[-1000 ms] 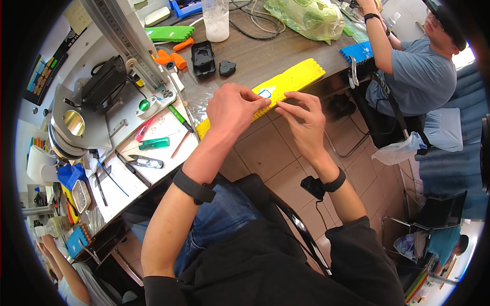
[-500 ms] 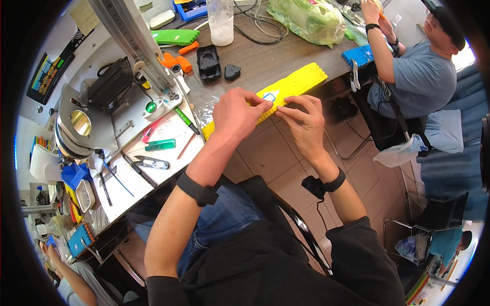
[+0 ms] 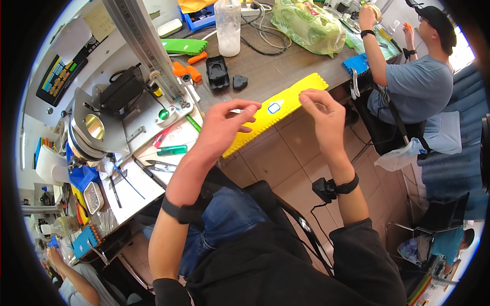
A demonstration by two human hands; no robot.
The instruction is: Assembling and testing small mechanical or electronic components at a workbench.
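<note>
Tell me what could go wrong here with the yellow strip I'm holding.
The yellow strip is held by the left hand and right hand with its near end past the table edge; a loose grip could drop it to the floor. The small label may go on crooked.

free: floor gap below yellow strip (image 3: 278,109) | blocked: black casings (image 3: 218,72), metal stand (image 3: 148,51) behind it

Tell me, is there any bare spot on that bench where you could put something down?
Yes: bare brown table lies between the black moulded parts, the clear bottle and the yellow toothed strip that the left hand and right hand hold. Crowded: the white sheet with scissors and green marker, beside the metal stand.
</note>
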